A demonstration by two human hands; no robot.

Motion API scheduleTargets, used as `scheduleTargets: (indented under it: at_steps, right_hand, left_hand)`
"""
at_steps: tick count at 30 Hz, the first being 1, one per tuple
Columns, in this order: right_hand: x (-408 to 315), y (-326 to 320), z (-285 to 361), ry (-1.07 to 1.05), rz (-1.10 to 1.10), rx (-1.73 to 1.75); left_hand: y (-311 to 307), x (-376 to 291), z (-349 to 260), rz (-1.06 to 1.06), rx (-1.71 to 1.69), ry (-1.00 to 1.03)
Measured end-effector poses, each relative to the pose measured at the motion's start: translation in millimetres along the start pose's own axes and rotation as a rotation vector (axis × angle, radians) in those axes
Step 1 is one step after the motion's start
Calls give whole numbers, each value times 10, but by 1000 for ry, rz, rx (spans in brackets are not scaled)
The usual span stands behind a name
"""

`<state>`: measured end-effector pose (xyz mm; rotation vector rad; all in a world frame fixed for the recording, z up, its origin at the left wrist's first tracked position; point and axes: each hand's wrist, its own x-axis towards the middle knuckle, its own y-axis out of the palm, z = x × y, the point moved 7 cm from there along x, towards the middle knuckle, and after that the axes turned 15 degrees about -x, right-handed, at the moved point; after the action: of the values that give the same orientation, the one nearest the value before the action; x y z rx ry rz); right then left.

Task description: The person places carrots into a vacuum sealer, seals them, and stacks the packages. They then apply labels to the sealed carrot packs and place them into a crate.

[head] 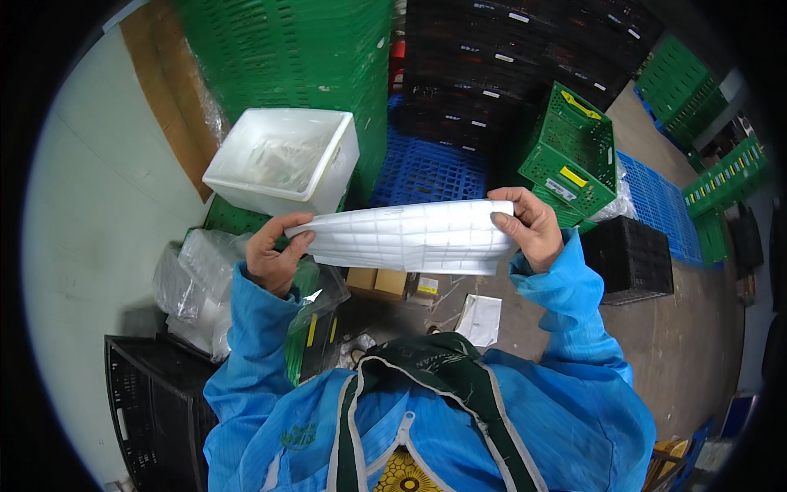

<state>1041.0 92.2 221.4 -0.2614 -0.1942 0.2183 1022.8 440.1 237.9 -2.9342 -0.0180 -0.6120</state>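
A white paper sheet (406, 237), folded and marked with a grid of lines, is stretched level between my two hands. My left hand (278, 253) pinches its left end between thumb and fingers. At the other end, my right hand (530, 227) grips the upper right corner, thumb in front. Beyond the paper, to the left, stands a white plastic tub (283, 157) with some clear plastic film inside. An open green crate (575, 144) with yellow handles sits past my right hand.
Tall stacks of green crates (295, 55) and black crates (486, 67) rise ahead. A blue pallet (430, 169) lies between them. Cardboard boxes (375, 281) and another paper (479, 320) are low down near my feet. Clear plastic bags (197, 283) and a black crate (160, 406) flank my left side.
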Motion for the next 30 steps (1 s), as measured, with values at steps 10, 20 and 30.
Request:
scheduleTargets:
  at_steps: [10, 20, 30]
  right_hand:
    - [-63, -90, 61, -54, -86, -232]
    - [-29, -196, 294, -281, -43, -575]
    - [302, 1157, 173, -368, 405, -733]
  left_hand:
    - [79, 101, -138, 12, 132, 191]
    - [132, 104, -333, -5, 53, 169]
    - [856, 13, -383, 309, 233, 282]
